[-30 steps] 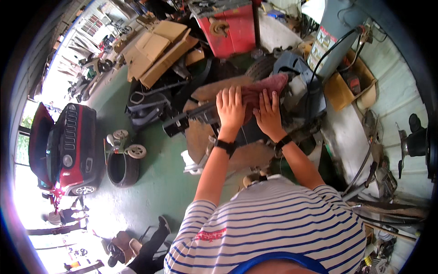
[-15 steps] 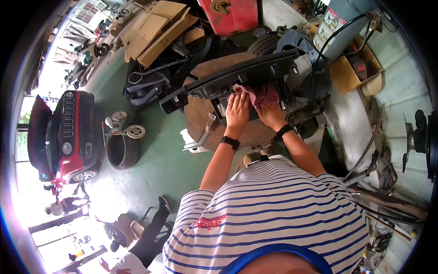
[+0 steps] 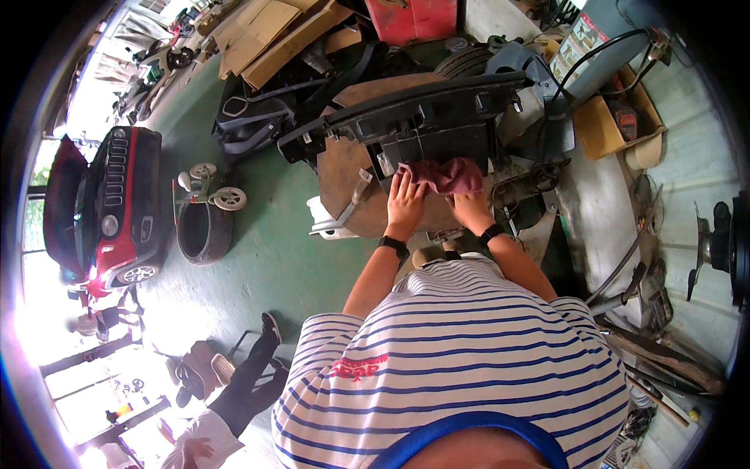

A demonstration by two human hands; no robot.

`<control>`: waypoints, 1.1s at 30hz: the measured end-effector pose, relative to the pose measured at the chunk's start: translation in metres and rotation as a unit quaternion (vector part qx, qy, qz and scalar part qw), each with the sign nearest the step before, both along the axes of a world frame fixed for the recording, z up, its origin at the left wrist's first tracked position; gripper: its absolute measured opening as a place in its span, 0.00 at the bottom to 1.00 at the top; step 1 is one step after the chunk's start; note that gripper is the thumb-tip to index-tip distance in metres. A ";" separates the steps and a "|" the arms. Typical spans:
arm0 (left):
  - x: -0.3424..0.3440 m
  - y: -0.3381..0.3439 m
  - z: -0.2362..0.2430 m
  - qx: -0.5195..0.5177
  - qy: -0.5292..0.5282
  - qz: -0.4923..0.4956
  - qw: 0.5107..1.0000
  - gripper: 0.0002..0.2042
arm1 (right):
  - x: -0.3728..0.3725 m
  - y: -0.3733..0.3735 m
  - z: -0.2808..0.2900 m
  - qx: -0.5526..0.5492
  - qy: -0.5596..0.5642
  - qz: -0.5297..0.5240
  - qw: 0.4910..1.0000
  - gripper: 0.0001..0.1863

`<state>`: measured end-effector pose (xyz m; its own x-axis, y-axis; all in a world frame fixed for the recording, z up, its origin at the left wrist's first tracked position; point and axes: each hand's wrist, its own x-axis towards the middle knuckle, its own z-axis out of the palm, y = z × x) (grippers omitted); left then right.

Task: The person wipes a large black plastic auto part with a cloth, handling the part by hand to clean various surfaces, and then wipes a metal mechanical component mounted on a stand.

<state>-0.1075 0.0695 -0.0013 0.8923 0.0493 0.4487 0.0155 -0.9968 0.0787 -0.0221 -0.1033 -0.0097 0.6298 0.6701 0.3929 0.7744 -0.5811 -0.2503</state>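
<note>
A dusky red cloth (image 3: 451, 177) is bunched against the lower edge of a black plastic car part (image 3: 426, 144), a long panel with a ribbed upper rail. My left hand (image 3: 405, 205) grips the cloth's left end, its fingers bent over the fabric. At the other end my right hand (image 3: 471, 211) holds the cloth, with fingertips partly hidden under its folds. The panel lies across a brown, worn worktop (image 3: 341, 176). A small clear item (image 3: 361, 186) rests on the worktop left of my hands.
A grey cylinder (image 3: 584, 55) and an open cardboard box (image 3: 598, 129) stand at the right. Flattened cardboard (image 3: 269, 35) and black car parts (image 3: 250, 117) lie beyond the worktop. A tyre with a small wheeled bike (image 3: 205, 234), a red car (image 3: 117, 211) and another person (image 3: 242, 399) are at left.
Both hands have drawn the cloth down toward me, to the panel's near edge, uncovering more of its black face. The whole view has shifted slightly.
</note>
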 end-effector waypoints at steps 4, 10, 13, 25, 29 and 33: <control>-0.029 -0.004 -0.018 -0.010 0.021 -0.022 0.999 0.17 | -0.019 -0.021 -0.015 -0.065 0.040 0.053 0.996 0.23; -0.064 -0.005 -0.018 -0.371 0.307 -0.055 0.875 0.26 | -0.025 -0.027 -0.017 -0.082 0.143 0.087 0.983 0.24; -0.075 0.000 -0.015 -0.371 0.239 -0.079 0.894 0.26 | -0.031 -0.012 -0.011 0.022 0.129 0.069 0.989 0.27; -0.048 0.029 0.061 -0.399 0.021 0.073 0.914 0.18 | -0.008 0.071 0.080 0.111 0.065 0.196 0.972 0.31; -0.045 0.040 0.079 -0.390 -0.002 0.042 0.920 0.19 | 0.010 0.110 0.103 0.089 0.061 0.239 0.965 0.32; -0.049 0.048 0.082 -0.398 -0.014 0.089 0.913 0.19 | 0.010 0.128 0.114 0.068 0.014 0.266 0.961 0.29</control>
<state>-0.1569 0.1171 0.0804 0.8271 0.5129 0.2296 0.1590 -0.6056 0.7798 -0.0125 0.0247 0.1039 0.2234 0.8437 0.4881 0.9448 -0.0645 -0.3211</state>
